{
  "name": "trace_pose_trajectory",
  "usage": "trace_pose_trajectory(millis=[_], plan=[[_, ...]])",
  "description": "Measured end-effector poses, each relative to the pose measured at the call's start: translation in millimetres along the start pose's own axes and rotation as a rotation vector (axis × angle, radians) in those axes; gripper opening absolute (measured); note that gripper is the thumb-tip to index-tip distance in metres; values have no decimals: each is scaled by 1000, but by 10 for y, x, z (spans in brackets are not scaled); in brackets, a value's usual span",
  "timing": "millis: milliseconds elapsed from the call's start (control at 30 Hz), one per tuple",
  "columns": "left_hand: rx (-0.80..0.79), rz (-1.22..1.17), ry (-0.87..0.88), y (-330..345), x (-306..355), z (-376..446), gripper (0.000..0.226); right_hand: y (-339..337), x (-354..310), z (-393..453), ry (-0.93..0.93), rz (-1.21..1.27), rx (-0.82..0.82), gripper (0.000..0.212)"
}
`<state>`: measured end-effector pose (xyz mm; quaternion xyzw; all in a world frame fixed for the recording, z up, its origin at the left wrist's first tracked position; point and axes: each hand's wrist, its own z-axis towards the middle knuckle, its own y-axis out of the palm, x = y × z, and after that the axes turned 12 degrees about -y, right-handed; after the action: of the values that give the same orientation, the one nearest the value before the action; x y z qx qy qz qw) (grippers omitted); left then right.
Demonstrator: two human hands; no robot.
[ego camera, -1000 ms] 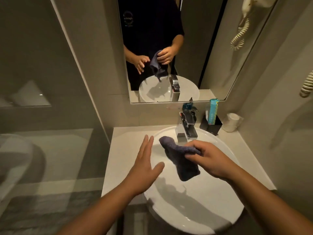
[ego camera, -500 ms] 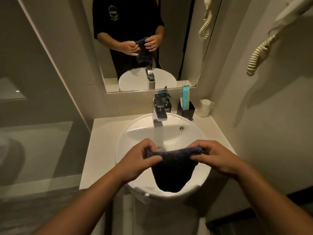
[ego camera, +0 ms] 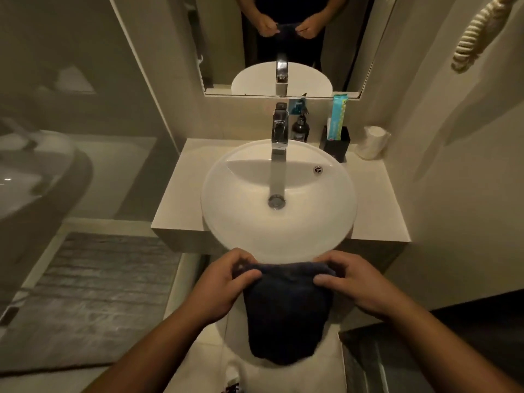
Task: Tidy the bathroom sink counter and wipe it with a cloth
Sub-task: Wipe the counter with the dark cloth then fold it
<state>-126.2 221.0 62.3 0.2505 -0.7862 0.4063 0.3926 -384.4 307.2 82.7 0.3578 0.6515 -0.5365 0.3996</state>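
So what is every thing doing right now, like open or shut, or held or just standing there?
cloth: held up by its top edge, hanging down
left hand: shut on the cloth
right hand: shut on the cloth
faucet: no water seen running
sink: looks empty, drain in the middle
dark bottle: upright, behind the sink
black holder: upright, a teal pack standing in it
paper roll: on the counter corner

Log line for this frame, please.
phase: cloth prep | left hand, right hand: both gripping dark cloth | location: front of sink | counter: not touched
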Motion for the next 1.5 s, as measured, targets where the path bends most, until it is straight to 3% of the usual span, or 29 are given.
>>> trace_pose_trajectory(millis=[333, 733, 867, 1033, 1133, 1300, 1500], plan=[[105, 463, -85, 62, -96, 1231, 16, 165, 580, 982, 230, -324, 130, 27], [86, 570, -98, 55, -230, 1458, 28, 232, 665, 1172, 336, -410, 159, 35], [167, 655, -8, 27, -252, 1375, 39, 306, 593, 1039, 218, -577, 234, 48], [-17, 993, 367, 174, -340, 1005, 68, 448, 593, 737, -86, -814, -106, 68], [-96, 1081, 372, 257, -461, 1026, 74, 517, 686, 724, -56, -885, -259, 70], [1, 1043, 356, 340, -509, 1124, 48, 499, 748, 797, -26, -865, -196, 44], [-3, 1070, 301, 351, -470, 1097, 45, 516, 732, 783, -27, -846, -165, 39]])
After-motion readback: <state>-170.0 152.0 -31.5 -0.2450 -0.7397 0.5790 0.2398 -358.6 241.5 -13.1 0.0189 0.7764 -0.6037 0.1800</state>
